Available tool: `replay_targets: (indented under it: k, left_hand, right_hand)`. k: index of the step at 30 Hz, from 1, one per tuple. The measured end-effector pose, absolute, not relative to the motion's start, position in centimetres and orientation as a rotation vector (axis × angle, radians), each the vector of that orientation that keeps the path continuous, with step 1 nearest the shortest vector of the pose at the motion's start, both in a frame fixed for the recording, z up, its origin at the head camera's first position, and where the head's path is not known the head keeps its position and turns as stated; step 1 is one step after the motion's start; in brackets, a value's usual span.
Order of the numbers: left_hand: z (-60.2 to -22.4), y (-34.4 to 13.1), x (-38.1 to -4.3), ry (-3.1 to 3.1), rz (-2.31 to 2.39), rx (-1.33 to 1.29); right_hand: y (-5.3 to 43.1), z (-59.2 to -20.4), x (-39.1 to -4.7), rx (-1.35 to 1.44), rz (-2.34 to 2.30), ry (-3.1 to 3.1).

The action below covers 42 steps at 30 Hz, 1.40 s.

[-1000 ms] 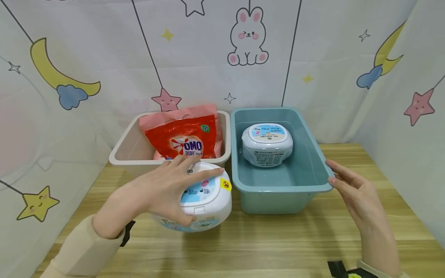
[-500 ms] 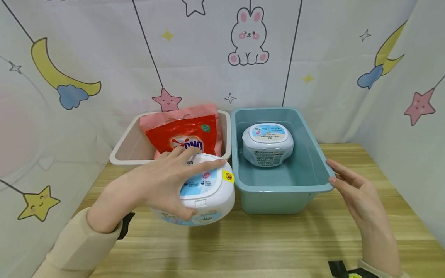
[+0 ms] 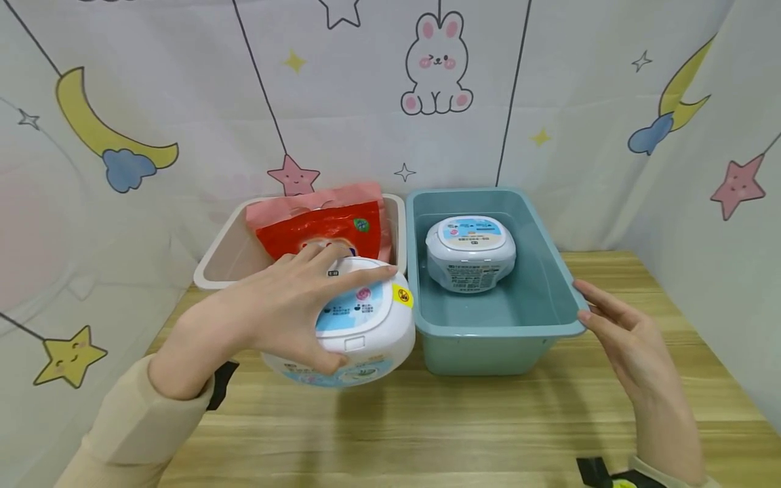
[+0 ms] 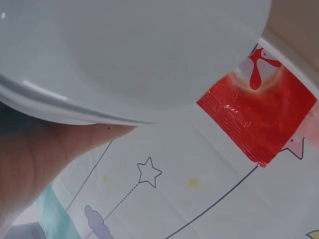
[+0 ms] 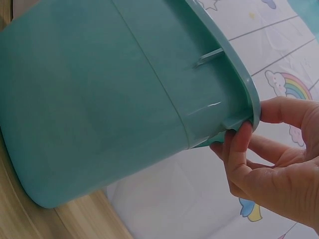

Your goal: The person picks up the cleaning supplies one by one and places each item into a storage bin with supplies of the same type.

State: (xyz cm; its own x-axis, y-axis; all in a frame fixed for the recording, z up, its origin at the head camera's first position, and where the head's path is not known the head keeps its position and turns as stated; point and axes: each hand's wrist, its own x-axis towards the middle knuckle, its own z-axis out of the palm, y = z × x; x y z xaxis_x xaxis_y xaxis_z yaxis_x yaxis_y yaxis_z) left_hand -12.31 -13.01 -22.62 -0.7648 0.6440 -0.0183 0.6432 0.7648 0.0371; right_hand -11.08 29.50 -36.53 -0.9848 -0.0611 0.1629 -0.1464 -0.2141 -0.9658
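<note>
My left hand (image 3: 287,305) grips a white plastic tub (image 3: 384,339) from above, thumb on its near side and fingers spread over the blue-labelled lid. This tub is held over the table in front of the beige bin (image 3: 207,271), tilted a little, with a yellow sticker at its lid edge. In the left wrist view the pale tub (image 4: 134,55) fills the top. On the right, my right hand (image 3: 628,346) pinches the side rim of a teal bin (image 3: 494,352); the right wrist view shows thumb and fingers (image 5: 239,144) at that rim.
A second white tub (image 3: 470,257) sits inside the teal bin. In the beige bin lie a red OMO detergent bag (image 3: 323,227) and a pink bag (image 3: 360,193). Both bins stand side by side on the wooden table (image 3: 464,434), before a printed curtain (image 3: 354,88).
My left hand has raised the white tub and shifted it slightly away and to the right, covering more of the red bag. The right hand stays on the teal bin's rim.
</note>
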Motion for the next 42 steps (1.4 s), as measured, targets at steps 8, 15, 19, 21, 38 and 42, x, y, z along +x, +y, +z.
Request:
replay_targets:
  k: [8, 15, 19, 21, 38, 42]
  left_hand:
    - [-21.7, -12.8, -12.3, 2.919, 0.042, 1.058]
    - [-21.1, -12.6, -12.5, 2.954, 0.049, 1.077]
    - [-20.8, -12.3, -12.6, 2.968, 0.076, 1.085]
    - [-20.6, -12.1, -12.7, 2.969, 0.083, 1.079]
    - [-19.3, -11.2, -13.3, 2.961, 0.048, 1.168]
    - [-19.2, -11.2, -13.5, 2.986, 0.042, 1.197]
  right_hand:
    - [29.5, -36.6, -11.0, 0.289, 2.369, -1.946]
    - [29.5, -36.6, -11.1, 0.297, 2.371, -1.941]
    - [29.5, -36.6, -11.1, 0.300, 2.370, -1.933]
    - [29.5, -36.6, -11.2, 0.301, 2.368, -1.935]
    - [29.5, -36.7, -11.2, 0.308, 2.370, -1.938]
    - [29.6, -36.8, -11.2, 0.305, 2.369, -1.942]
